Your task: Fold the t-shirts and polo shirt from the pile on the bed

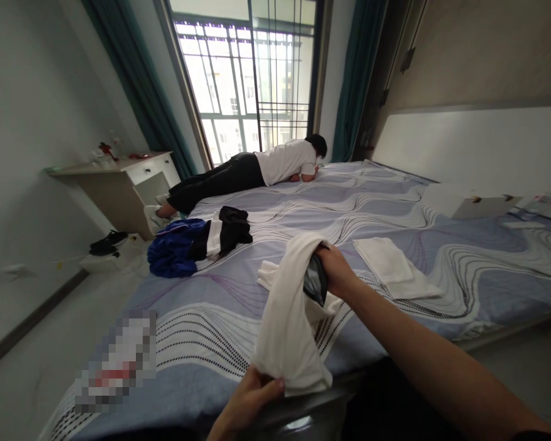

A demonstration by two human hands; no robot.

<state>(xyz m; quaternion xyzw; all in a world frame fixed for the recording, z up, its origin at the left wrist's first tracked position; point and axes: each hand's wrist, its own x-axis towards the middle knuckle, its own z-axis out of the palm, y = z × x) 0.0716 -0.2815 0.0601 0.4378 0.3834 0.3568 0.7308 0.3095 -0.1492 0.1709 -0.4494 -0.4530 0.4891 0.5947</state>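
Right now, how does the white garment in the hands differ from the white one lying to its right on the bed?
The held white garment hangs loose and rumpled, gripped by the right hand on top and the left hand below. The folded white garment lies flat and untouched on the bed. Both are plain white.

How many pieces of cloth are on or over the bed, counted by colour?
White: 3 - white garment held by left hand and right hand, folded white cloth, white piece beneath.
Blue: 1 - blue garment.
Black-and-white: 1 - black garment.
Total: 5
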